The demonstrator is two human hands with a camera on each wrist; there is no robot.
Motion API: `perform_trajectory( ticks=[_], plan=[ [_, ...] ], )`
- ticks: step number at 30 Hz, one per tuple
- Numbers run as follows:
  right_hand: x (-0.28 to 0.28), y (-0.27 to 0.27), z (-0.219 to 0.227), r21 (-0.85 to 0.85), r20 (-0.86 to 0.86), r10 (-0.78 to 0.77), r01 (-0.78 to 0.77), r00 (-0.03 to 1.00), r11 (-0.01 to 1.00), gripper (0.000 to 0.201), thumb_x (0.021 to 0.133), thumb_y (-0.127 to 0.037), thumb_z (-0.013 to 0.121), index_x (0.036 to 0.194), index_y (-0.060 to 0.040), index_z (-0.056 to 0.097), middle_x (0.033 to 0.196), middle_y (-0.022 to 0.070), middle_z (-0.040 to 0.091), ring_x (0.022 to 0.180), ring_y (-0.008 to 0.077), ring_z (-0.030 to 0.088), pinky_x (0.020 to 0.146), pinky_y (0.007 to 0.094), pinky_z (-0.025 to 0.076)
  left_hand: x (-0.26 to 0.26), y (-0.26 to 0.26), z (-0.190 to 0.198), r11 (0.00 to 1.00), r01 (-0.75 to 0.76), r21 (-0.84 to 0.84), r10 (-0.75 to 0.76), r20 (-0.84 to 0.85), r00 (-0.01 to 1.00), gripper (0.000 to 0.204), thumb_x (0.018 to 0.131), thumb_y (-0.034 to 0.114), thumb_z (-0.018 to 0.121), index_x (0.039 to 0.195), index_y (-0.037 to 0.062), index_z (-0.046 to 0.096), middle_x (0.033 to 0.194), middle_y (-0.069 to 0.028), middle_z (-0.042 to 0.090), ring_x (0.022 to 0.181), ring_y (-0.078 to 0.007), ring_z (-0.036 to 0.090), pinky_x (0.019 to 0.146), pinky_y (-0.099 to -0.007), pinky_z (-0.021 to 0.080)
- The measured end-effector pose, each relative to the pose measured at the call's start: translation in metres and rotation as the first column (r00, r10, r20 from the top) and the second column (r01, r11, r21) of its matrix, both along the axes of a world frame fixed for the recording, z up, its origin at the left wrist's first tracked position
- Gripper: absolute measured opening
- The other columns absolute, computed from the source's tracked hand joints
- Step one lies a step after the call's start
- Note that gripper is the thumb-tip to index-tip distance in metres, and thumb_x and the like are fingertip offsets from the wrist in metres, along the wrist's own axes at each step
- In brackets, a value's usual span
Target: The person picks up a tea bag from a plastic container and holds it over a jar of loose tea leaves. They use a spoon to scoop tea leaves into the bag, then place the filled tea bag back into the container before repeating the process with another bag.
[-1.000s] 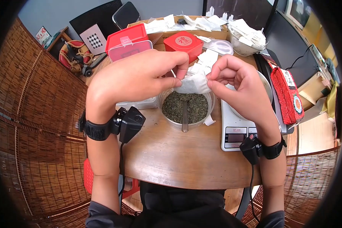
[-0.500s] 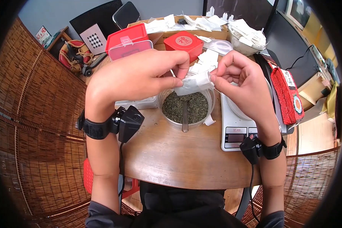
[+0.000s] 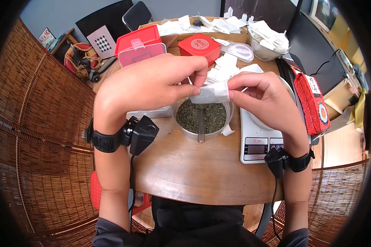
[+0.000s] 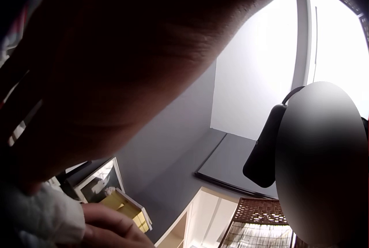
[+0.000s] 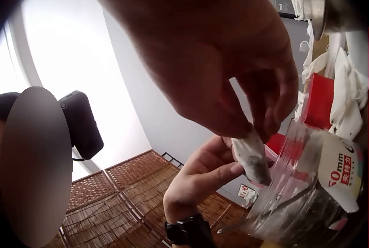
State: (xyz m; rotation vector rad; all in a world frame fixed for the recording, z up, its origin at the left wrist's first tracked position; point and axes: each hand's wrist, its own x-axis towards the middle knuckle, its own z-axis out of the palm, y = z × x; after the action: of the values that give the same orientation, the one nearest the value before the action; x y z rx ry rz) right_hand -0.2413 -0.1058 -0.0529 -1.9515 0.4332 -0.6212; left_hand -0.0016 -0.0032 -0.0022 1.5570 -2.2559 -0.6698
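Note:
A small white tea bag [image 3: 213, 93] is stretched between both hands above a clear tub [image 3: 231, 112]. My left hand [image 3: 160, 82] pinches the bag's left end with thumb and fingers. Its right end is gripped between thumb and forefinger of my right hand [image 3: 270, 96]. Dark contents show through the lower part of the bag [image 5: 253, 158] in the right wrist view. Dried green leaves [image 3: 188, 116] fill much of the tub, and a metal spoon [image 3: 201, 125] leans in them, its handle over the near rim.
A white kitchen scale [image 3: 247, 144] with a bowl on it stands right of the tub, beside a red packet [image 3: 311, 103]. Behind are red boxes [image 3: 200, 48], loose white bags [image 3: 224, 68] and a bowl heaped with white bags [image 3: 268, 39]. A clear lidded box [image 3: 152, 112] sits left.
My right hand has turned over the bag's right end, with its forefinger now extended along the top. The bag, tilted up at the right half a second ago, now lies more level. My left hand barely moved.

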Motion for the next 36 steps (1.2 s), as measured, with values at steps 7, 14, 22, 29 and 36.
perform_trajectory(
  ticks=[7,14,22,29,36],
  plan=[
    [0.000,0.004,0.005,-0.151,-0.055,-0.104,0.095,0.993,0.984,0.013,0.089,-0.008,0.077,0.095,0.0029,0.078,0.077,0.0021,0.073,0.069,0.0051,0.062,0.064,0.0234,0.052,-0.002,-0.001,0.001,0.999,0.026,0.029,-0.026,-0.001,1.000,0.014,0.096,0.003,0.065,0.100,0.0022,0.051,0.088,-0.0108,0.063,0.084,-0.0226,0.064,0.076,-0.0355,0.050],
    [0.003,0.009,0.004,-0.272,0.074,-0.124,0.140,0.990,0.952,0.015,0.084,-0.007,0.081,0.095,0.0032,0.078,0.076,0.0025,0.072,0.067,0.0051,0.058,0.062,0.0235,0.049,0.001,-0.002,-0.006,0.998,-0.036,0.059,0.038,-0.040,0.998,0.023,0.095,0.007,0.070,0.111,0.0018,0.054,0.099,-0.0109,0.067,0.100,-0.0225,0.069,0.085,-0.0342,0.054],
    [0.005,0.010,0.002,-0.269,0.176,-0.144,0.188,0.974,0.945,0.018,0.084,-0.005,0.082,0.099,0.0030,0.078,0.084,0.0018,0.069,0.070,0.0048,0.055,0.064,0.0226,0.047,-0.001,-0.008,-0.006,0.994,0.068,-0.082,-0.061,0.087,0.994,0.047,0.092,0.015,0.077,0.132,0.0003,0.058,0.115,-0.0148,0.070,0.110,-0.0241,0.068,0.093,-0.0378,0.054],
    [0.006,0.008,0.001,-0.259,0.181,-0.150,0.194,0.972,0.946,0.018,0.084,-0.005,0.082,0.099,0.0026,0.078,0.084,0.0011,0.070,0.071,0.0047,0.055,0.065,0.0221,0.046,0.012,-0.004,-0.004,0.999,0.025,0.045,-0.022,-0.069,0.997,0.037,0.099,0.012,0.071,0.132,0.0000,0.060,0.113,-0.0091,0.071,0.102,-0.0136,0.069,0.085,-0.0297,0.055],
    [0.006,0.007,0.000,-0.208,0.194,-0.120,0.160,0.974,0.965,0.020,0.084,-0.007,0.083,0.100,0.0024,0.078,0.087,0.0013,0.071,0.072,0.0048,0.056,0.066,0.0219,0.048,0.013,0.003,0.008,0.992,0.015,0.124,0.014,-0.227,0.974,0.039,0.101,0.004,0.064,0.139,-0.0015,0.058,0.126,-0.0069,0.066,0.109,-0.0127,0.064,0.093,-0.0274,0.055]
  ],
)
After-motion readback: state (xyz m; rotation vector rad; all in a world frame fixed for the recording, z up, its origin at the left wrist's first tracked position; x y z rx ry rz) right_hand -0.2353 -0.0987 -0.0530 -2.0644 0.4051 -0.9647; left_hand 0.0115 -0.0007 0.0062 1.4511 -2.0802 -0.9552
